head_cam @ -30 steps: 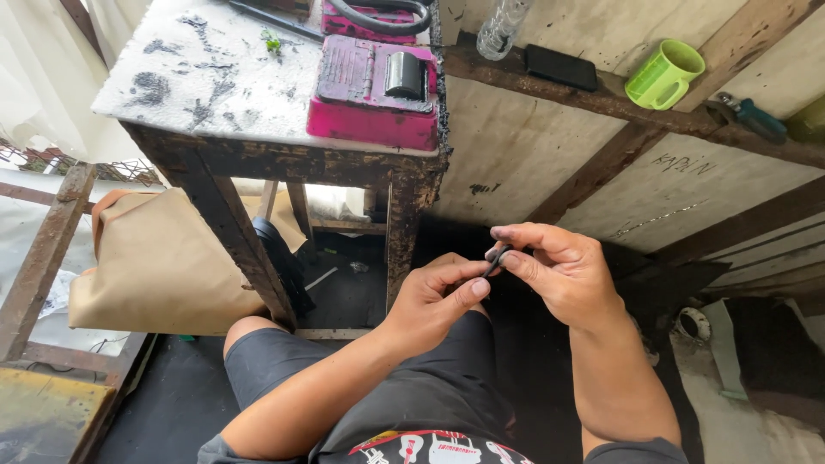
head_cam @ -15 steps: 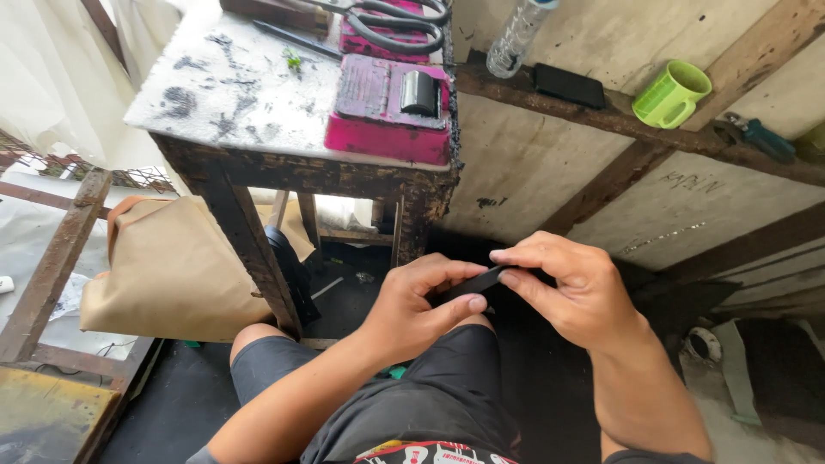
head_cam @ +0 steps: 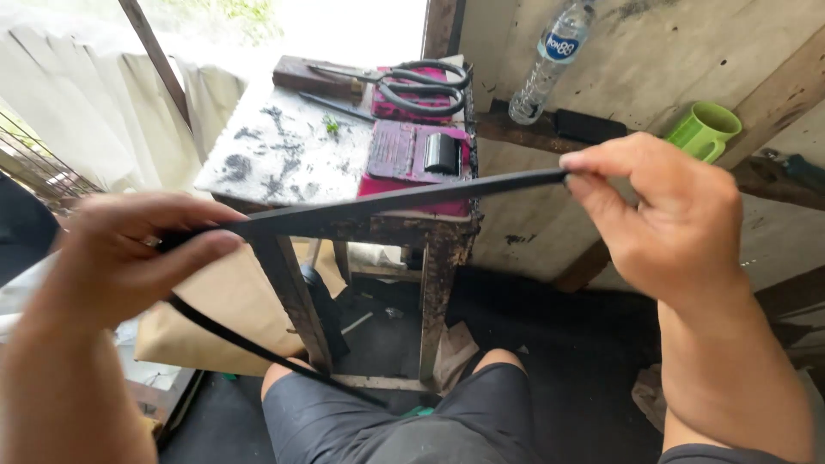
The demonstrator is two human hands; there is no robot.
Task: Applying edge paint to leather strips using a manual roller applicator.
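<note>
A long black strip (head_cam: 395,204) is stretched taut between both hands in front of me. My left hand (head_cam: 129,258) pinches it at the left, and the loose tail hangs down from there toward my lap. My right hand (head_cam: 662,215) pinches the other end between thumb and fingers at the upper right. Behind the strip stands a small stained table (head_cam: 284,150) carrying a pink block (head_cam: 412,159) with a black roller and a pair of large scissors (head_cam: 412,82).
A clear plastic bottle (head_cam: 550,60), a black flat object (head_cam: 589,127) and a green mug (head_cam: 705,131) sit on a wooden wall ledge at the right. A tan sack (head_cam: 215,318) lies under the table. My knees in dark shorts are at the bottom.
My hands were close together in my lap, working a small dark piece. They have since spread wide apart and risen, drawing the black strip out taut.
</note>
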